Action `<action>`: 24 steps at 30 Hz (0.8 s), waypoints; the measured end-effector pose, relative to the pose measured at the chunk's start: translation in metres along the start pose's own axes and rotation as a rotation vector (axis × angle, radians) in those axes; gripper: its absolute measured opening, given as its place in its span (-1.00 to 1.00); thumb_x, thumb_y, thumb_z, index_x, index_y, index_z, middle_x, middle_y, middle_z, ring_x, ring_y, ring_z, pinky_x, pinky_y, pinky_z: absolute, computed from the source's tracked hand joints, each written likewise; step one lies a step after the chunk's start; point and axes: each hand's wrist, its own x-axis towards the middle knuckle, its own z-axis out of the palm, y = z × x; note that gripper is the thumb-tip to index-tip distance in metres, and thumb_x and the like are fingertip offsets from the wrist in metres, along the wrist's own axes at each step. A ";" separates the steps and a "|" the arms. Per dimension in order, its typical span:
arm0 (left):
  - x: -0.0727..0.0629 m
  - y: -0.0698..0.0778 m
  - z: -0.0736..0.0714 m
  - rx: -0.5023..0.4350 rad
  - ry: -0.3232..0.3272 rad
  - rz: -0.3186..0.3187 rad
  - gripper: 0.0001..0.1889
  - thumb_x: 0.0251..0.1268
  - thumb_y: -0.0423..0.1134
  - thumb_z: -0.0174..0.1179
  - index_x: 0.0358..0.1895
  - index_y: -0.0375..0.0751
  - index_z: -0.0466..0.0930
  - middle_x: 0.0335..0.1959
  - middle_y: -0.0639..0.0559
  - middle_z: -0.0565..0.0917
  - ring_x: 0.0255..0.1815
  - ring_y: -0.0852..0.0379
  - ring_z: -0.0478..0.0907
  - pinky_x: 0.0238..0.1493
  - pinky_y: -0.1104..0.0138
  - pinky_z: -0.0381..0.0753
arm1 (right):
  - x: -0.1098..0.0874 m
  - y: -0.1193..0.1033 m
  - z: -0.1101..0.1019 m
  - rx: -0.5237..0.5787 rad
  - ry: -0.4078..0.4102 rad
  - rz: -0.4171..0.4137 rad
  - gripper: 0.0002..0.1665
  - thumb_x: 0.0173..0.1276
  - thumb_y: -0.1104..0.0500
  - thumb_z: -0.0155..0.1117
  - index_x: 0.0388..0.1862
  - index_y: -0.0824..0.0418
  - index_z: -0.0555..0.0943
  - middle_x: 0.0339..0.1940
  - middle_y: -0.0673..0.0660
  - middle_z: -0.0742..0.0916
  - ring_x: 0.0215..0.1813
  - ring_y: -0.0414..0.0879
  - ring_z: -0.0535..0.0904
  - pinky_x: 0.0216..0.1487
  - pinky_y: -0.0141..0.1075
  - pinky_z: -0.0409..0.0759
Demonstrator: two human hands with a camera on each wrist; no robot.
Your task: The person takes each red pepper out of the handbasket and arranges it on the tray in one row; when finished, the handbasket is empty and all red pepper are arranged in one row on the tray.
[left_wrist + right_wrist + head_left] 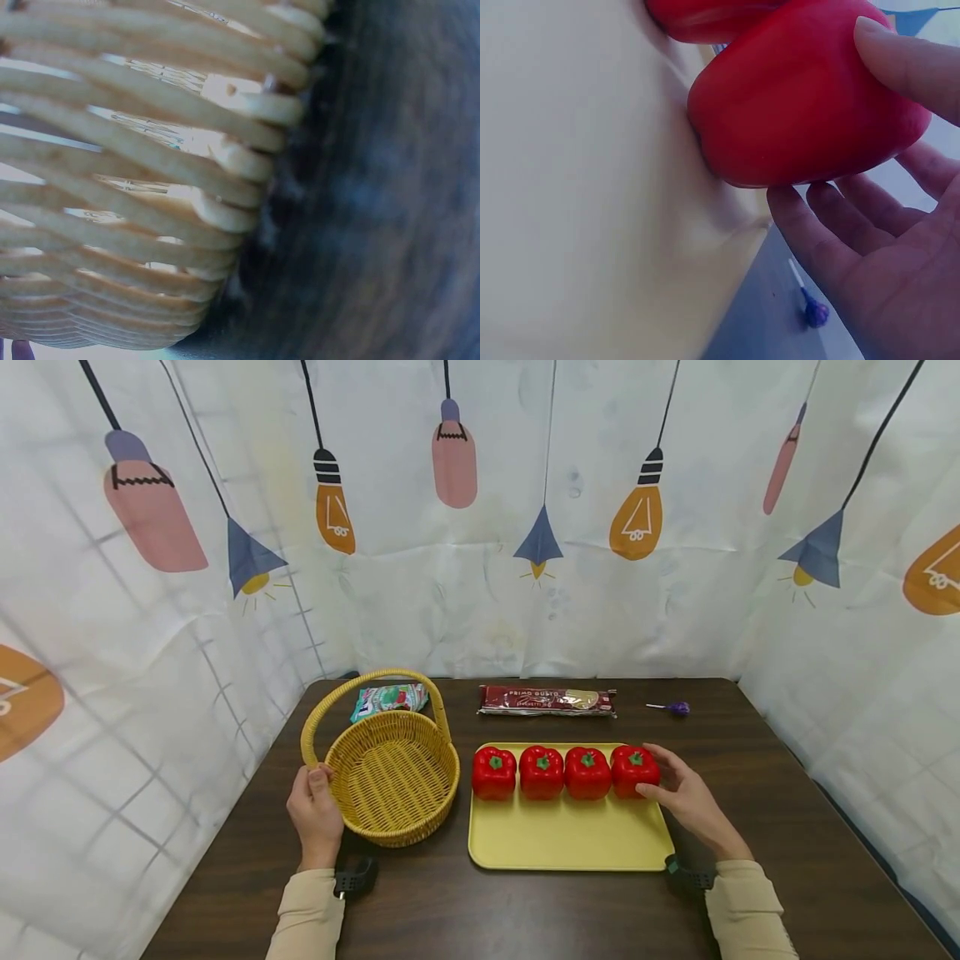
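Note:
My left hand (315, 814) grips the yellow wicker basket (442, 806) at its left side, by the foot of the arched handle. Woven strands of that basket (135, 157) fill much of the left wrist view, hiding most of the hand there. On the yellow tray (570, 843), several red bell peppers stand in a row along the far edge. The rightmost bell pepper (634, 772) is between the thumb and fingers of my right hand (693, 797). In the right wrist view this pepper (795, 105) appears against the tray, the thumb on one side and fingertips on another.
Behind the basket lies a teal snack packet (390, 700), partly hidden by the handle. A dark red spaghetti pack (547, 701) lies beyond the tray, with a purple lollipop (678, 708) to its right. A patterned curtain (480, 593) surrounds the dark wooden table (525, 914).

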 end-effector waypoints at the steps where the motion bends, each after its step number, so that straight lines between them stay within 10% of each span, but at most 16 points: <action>1: 0.000 -0.003 0.000 -0.002 0.002 -0.001 -0.43 0.60 -0.07 -0.16 -0.31 -0.67 0.43 -0.40 -0.50 0.46 -0.39 0.05 0.38 -0.24 0.50 0.27 | 0.000 0.000 0.000 0.001 -0.003 -0.002 -0.08 0.29 -0.04 0.39 0.52 0.09 0.18 0.39 0.29 0.40 0.29 0.27 0.40 0.11 -0.23 0.56; 11: 0.003 -0.046 0.004 0.010 0.019 -0.014 -0.45 0.57 -0.01 -0.13 -0.32 -0.54 0.50 -0.41 -0.26 0.52 -0.38 0.09 0.42 -0.23 0.50 0.29 | 0.000 0.000 -0.002 0.013 -0.005 -0.027 -0.04 0.31 0.02 0.38 0.53 0.21 0.10 0.42 0.32 0.36 0.33 0.30 0.37 0.12 -0.26 0.55; 19: 0.006 -0.041 -0.001 0.082 -0.003 0.037 -0.59 0.57 -0.17 -0.08 -0.20 -0.51 0.60 -0.31 -0.30 0.62 -0.26 0.40 0.47 -0.15 0.56 0.36 | -0.004 -0.009 -0.008 0.009 0.084 -0.060 -0.22 0.45 -0.02 0.21 0.52 0.17 0.17 0.46 0.29 0.34 0.38 0.24 0.30 0.05 -0.58 0.42; 24: 0.016 -0.028 -0.011 0.074 0.067 0.086 -0.59 0.58 -0.17 -0.13 -0.06 -0.41 0.66 -0.27 0.13 0.64 -0.21 0.43 0.47 -0.10 0.53 0.34 | -0.007 -0.023 -0.010 -0.018 0.170 -0.065 -0.26 0.46 -0.01 0.20 0.51 0.16 0.21 0.46 0.27 0.34 0.38 0.23 0.29 0.15 -0.37 0.49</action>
